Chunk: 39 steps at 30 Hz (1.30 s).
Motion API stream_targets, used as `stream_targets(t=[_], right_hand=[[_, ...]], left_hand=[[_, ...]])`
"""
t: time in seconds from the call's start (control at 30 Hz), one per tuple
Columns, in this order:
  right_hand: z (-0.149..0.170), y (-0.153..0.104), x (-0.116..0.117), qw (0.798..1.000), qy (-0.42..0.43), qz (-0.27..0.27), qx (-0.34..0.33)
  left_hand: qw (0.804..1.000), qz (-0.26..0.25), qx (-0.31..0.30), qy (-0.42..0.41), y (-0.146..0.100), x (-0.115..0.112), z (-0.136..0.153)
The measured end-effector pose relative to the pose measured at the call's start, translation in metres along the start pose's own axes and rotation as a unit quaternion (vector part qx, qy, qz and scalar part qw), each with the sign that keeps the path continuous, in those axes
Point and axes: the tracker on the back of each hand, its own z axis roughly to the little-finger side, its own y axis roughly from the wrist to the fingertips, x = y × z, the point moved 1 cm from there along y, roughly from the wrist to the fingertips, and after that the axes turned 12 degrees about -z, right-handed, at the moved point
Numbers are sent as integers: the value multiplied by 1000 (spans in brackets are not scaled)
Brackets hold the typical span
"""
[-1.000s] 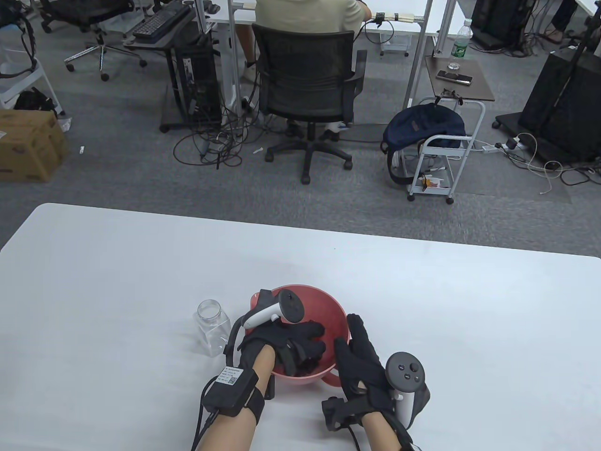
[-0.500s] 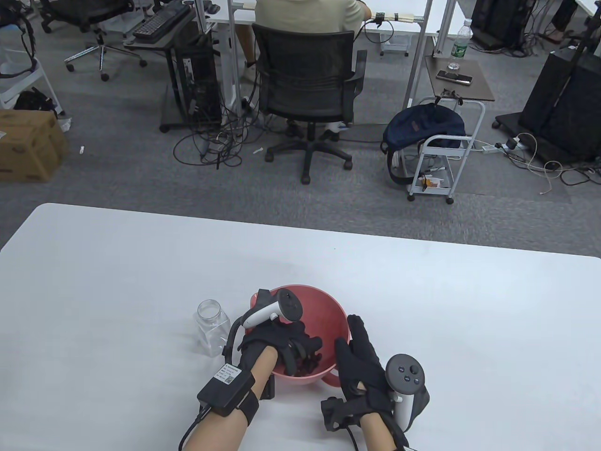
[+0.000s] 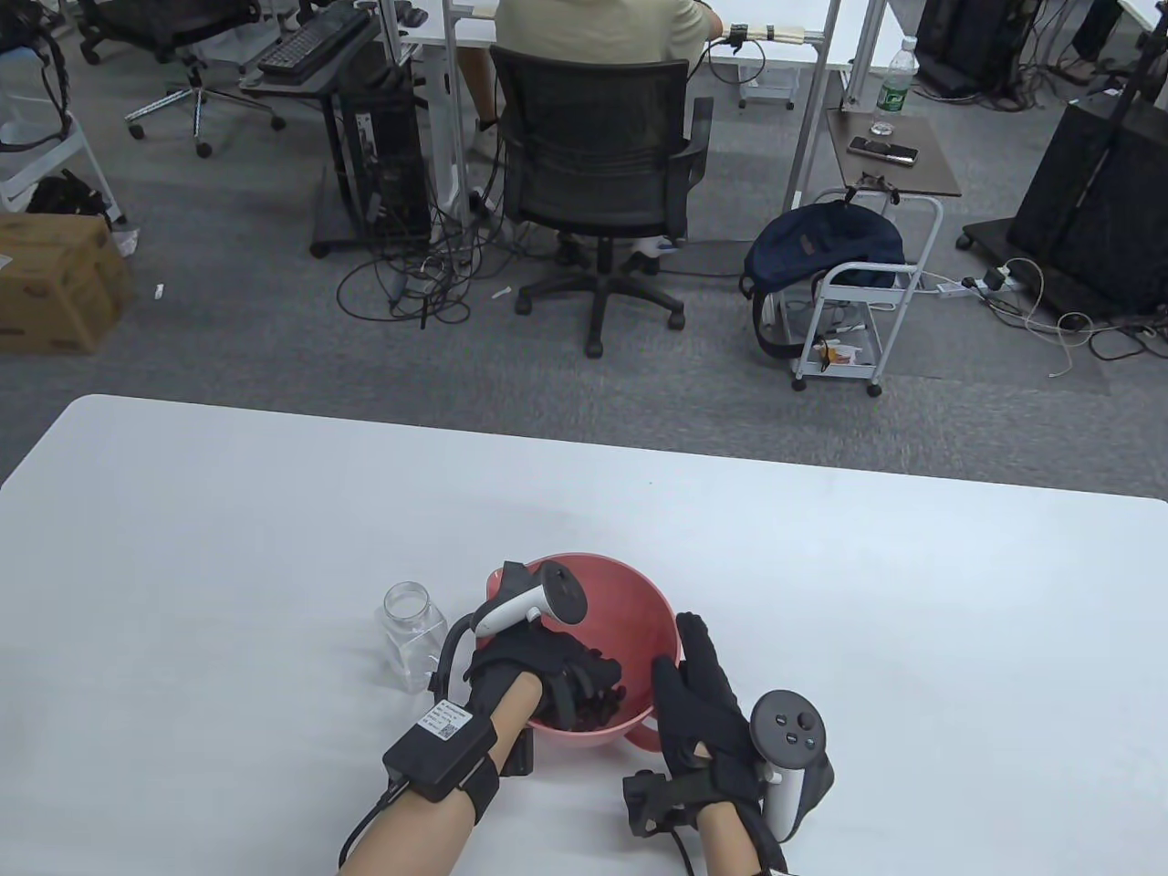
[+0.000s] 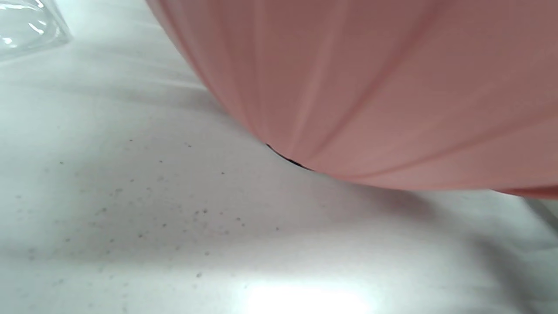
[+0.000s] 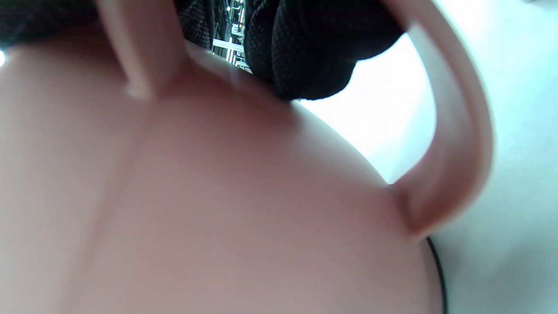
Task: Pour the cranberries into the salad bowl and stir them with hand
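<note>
The left hand (image 3: 538,662) is reaching down into the pink bowl (image 3: 630,584), its fingers (image 3: 593,671) curling loosely among the dark cranberries (image 3: 598,707) at the bottom. Whether they are pinching any berries or just raking through them, the pictures are not showing. The right hand (image 3: 703,703) is lying flat against the outside of the bowl on its right side, fingers straight and pressed together, bracing the wall near the handle (image 5: 453,131); the right wrist view is showing a gloved fingertip resting on the rim just beside that handle.

The step in hand is looking like the stirring. To do it well, the left hand's fingers should be sweeping slowly round the bottom and lifting berries up from underneath, staying low so nothing is getting flicked over the rim. The bowl is light plastic on a smooth worktop (image 3: 274,547) and is likely to skid or tip under a sideways push, so the right hand should be giving steady counter-pressure rather than squeezing.

The bowl is standing near the front edge of the worktop, about midway along it. Only a small heap of cranberries is showing in it, mostly hidden under the glove; I cannot tell whether any salad is in there too. The clear jar (image 3: 412,634) is standing upright just beside the bowl on its left, lid off, and it is looking empty, so the pouring is appearing done.
</note>
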Motion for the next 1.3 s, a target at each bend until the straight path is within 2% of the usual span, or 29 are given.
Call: stream_targets(t=[0.53, 0.73, 1.3], right_hand=[[-1, 1, 1, 1000, 4, -12, -1], [0, 1, 1, 1000, 9, -17, -1], [-3, 1, 1, 1000, -4, -22, -6]], left_hand=[[1000, -3, -8, 26, -1, -1, 0], [999, -9, -32, 19, -2, 0, -2], [999, -17, -46, 15, -5, -2, -2]])
